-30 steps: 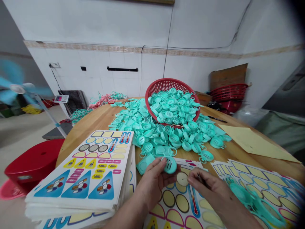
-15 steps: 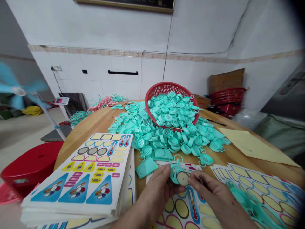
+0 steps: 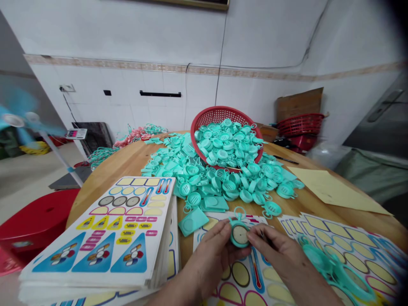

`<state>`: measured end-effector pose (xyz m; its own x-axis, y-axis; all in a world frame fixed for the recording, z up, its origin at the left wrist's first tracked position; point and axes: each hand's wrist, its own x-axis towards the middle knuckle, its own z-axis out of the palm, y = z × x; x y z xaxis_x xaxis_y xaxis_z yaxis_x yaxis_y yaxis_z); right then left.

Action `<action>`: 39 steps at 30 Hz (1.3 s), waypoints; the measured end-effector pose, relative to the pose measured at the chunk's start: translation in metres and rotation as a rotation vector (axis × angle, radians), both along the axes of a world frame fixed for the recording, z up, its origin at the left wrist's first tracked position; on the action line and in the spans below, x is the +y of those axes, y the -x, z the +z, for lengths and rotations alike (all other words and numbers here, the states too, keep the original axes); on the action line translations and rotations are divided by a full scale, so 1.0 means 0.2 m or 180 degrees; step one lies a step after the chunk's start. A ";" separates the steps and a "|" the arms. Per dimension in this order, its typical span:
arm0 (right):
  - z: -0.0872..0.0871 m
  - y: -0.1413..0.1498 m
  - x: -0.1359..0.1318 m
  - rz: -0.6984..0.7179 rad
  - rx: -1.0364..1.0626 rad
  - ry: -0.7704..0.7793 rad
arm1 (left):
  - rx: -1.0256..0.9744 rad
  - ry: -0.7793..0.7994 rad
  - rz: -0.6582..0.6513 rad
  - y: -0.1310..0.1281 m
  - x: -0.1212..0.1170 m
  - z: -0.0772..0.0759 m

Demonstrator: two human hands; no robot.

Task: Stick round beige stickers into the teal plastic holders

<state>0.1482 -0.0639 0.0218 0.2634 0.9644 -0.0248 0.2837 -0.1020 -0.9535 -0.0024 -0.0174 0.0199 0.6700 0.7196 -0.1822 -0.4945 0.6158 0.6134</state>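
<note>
My left hand (image 3: 215, 250) is closed around a teal plastic toy stopwatch (image 3: 238, 215), its ring pointing away from me. A round clock-face sticker (image 3: 241, 234) lies over the stopwatch's face. The thumb and forefinger of my right hand (image 3: 274, 246) pinch at the sticker's right edge. Below both hands is a sticker sheet (image 3: 240, 274) with peeled spots, partly covered by my wrists. More teal stopwatches (image 3: 353, 280) with dial faces lie by my right forearm, on further sticker sheets (image 3: 344, 238).
A stack of printed sticker sheets (image 3: 105, 229) stands on the left of the wooden table (image 3: 105, 174). Behind my hands, a red basket (image 3: 219, 111) tips out a heap of teal parts (image 3: 226, 146). Yellow paper (image 3: 331, 191) lies right; a red stool (image 3: 38, 216) stands left.
The clock-face sticker has moved left from the stopwatch's right edge onto its face. My right hand has followed it. The whole view has shifted slightly.
</note>
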 end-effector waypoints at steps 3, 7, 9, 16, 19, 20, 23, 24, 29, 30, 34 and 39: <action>0.00 0.00 0.00 -0.0036 -0.0003 -0.0038 | 0.0030 0.0014 -0.0007 0.00 0.00 0.01; -0.02 -0.01 0.00 0.0019 -0.0142 -0.0016 | 0.0029 0.0001 -0.0037 0.01 0.01 0.01; -0.03 -0.02 0.00 0.0035 -0.0173 -0.0009 | 0.0024 -0.0040 -0.0049 0.01 0.01 0.00; -0.04 -0.02 0.00 -0.0027 -0.0170 -0.0030 | 0.0105 -0.0120 -0.0078 0.00 0.00 -0.02; -0.02 -0.01 0.00 0.0055 -0.0109 0.0001 | 0.0141 -0.0121 -0.0077 0.01 0.00 -0.01; -0.02 -0.01 -0.01 0.0082 -0.0099 0.0024 | 0.0136 -0.0123 -0.0080 0.01 0.00 -0.01; -0.02 -0.02 0.00 0.0165 -0.0165 0.0033 | 0.0083 -0.0162 -0.0073 0.00 0.01 -0.01; -0.02 -0.03 0.00 0.0180 -0.0198 0.0010 | 0.0073 -0.0162 -0.0067 0.00 0.01 -0.01; -0.05 -0.03 0.00 0.0082 -0.0361 -0.0081 | 0.0105 -0.0114 -0.0016 0.00 0.01 -0.03; -0.05 -0.03 0.00 0.0042 -0.0402 -0.0116 | 0.0120 -0.0117 -0.0013 0.00 0.01 -0.03; -0.03 -0.02 0.00 -0.0063 -0.0678 -0.0236 | 0.0177 -0.0187 -0.0021 0.00 0.01 -0.03; 0.01 0.02 0.00 -0.0253 -0.1345 -0.0425 | 0.0331 -0.0620 0.0079 -0.02 0.00 -0.04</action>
<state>0.1437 -0.0644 0.0243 0.2970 0.9282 0.2240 0.6473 -0.0232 -0.7619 0.0010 -0.0182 0.0125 0.6365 0.7640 -0.1054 -0.4359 0.4692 0.7680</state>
